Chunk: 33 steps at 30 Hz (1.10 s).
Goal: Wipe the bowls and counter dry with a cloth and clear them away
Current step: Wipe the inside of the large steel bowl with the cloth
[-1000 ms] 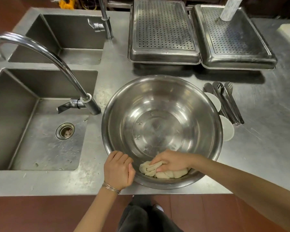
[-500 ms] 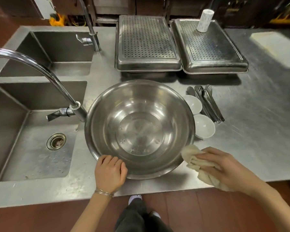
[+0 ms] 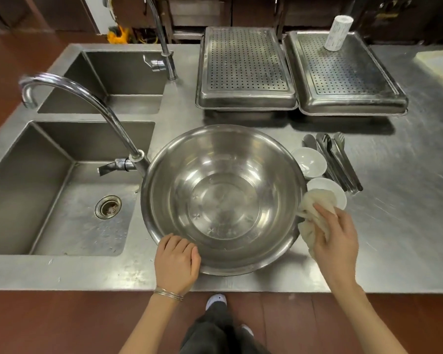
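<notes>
Drying the outside of the big steel bowl (image 3: 223, 198) on the counter (image 3: 399, 226)

The left hand (image 3: 175, 264) is curling its fingers over the near rim, steadying it, while the right hand (image 3: 335, 233) is pressing a bunched cloth (image 3: 315, 213) to the right wall; the bowl is looking light, stiff and slick when wet, so the rim seems the safest hold, and the two small white bowls (image 3: 308, 160) just beside it are likely fragile

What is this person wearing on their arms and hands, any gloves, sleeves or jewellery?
No gloves: both hands are bare, and no sleeves show on either forearm. The left hand has thin silver-coloured bangles around the wrist, a few slim rings stacked together. The right hand and its wrist carry no jewellery that can be seen.
</notes>
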Motion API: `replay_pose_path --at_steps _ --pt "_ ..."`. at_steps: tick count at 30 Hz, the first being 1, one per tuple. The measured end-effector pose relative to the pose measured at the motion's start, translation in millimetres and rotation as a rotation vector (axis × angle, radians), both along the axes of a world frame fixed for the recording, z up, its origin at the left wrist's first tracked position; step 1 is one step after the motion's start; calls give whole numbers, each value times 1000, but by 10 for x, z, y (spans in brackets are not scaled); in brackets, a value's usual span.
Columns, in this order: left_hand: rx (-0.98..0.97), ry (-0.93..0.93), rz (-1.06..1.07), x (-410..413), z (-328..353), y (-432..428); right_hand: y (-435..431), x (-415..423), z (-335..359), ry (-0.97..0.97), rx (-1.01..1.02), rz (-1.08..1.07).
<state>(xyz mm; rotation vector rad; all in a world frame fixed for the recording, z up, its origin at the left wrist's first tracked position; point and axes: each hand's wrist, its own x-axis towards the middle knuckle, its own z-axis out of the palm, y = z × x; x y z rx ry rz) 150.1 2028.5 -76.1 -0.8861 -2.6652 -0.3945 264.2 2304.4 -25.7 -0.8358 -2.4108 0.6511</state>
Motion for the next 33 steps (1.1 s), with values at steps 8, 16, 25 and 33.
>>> replay_pose_path --at_steps 8,16,25,33 --pt "37 30 -26 -53 -33 1 -457 -1160 -412 -491 -112 840" --pt "50 87 -16 -94 -135 -24 -420 -1422 -718 -911 445 1169" --pt "44 108 -32 -104 -145 -33 -517 -1225 -702 -892 254 1284" --pt "56 106 -14 -86 -116 0 -431 -661 348 -717 190 777"
